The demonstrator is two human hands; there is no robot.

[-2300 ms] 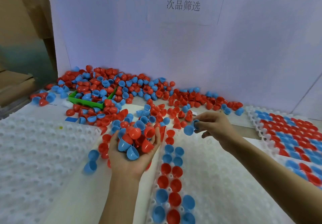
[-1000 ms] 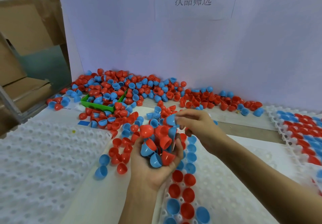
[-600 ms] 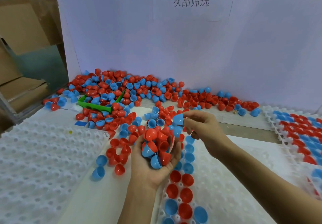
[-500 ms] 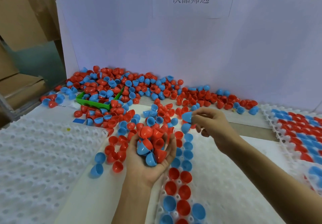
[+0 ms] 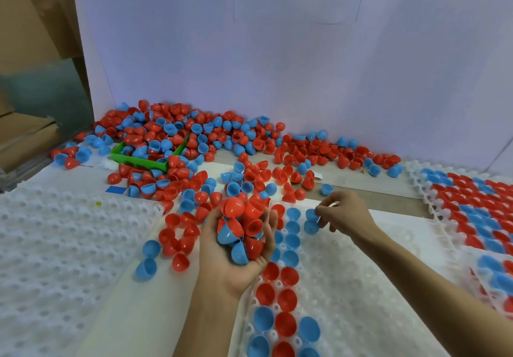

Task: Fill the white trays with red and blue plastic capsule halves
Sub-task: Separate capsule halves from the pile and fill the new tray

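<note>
Left hand (image 5: pixel 236 256), palm up, cups a heap of red and blue plastic capsule halves (image 5: pixel 241 229) over the middle white dimpled plastic tray (image 5: pixel 361 287). Right hand (image 5: pixel 342 213) pinches one blue half (image 5: pixel 311 226) at that tray's far end; partial red-blue rows fill its left edge. Behind the tray, a green plastic bin (image 5: pixel 144 161) holds loose halves.

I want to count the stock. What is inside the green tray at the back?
The green tray holds a heap of red and blue capsule halves. Its floor and any lower layers are covered by that heap.
</note>
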